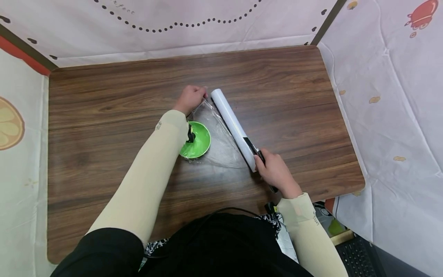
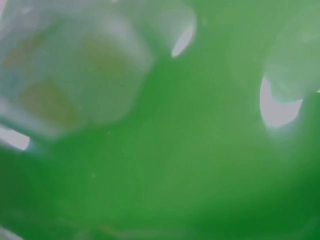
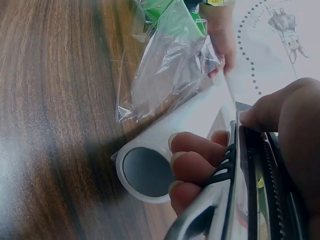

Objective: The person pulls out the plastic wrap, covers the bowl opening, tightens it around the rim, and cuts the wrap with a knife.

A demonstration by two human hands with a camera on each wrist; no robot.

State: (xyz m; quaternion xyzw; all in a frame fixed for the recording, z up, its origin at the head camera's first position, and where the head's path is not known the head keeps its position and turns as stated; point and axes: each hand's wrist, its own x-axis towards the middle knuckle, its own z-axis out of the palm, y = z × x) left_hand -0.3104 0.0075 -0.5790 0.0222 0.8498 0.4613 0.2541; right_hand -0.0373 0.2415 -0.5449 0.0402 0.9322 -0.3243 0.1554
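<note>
My left hand pinches the far edge of a sheet of clear plastic film. Under my left wrist sits a green bowl, with film around it; its blurred green surface fills the left wrist view. A white roll of film lies slantwise on the table to the right of the sheet, its hollow end showing in the right wrist view. In my right hand is a utility knife, gripped between thumb and curled fingers, its tip over the near part of the roll.
The brown wooden table has printed white cloth walls at its back and sides. A dark cable runs across my front near the table's edge. Beyond the near right corner is a black keyboard.
</note>
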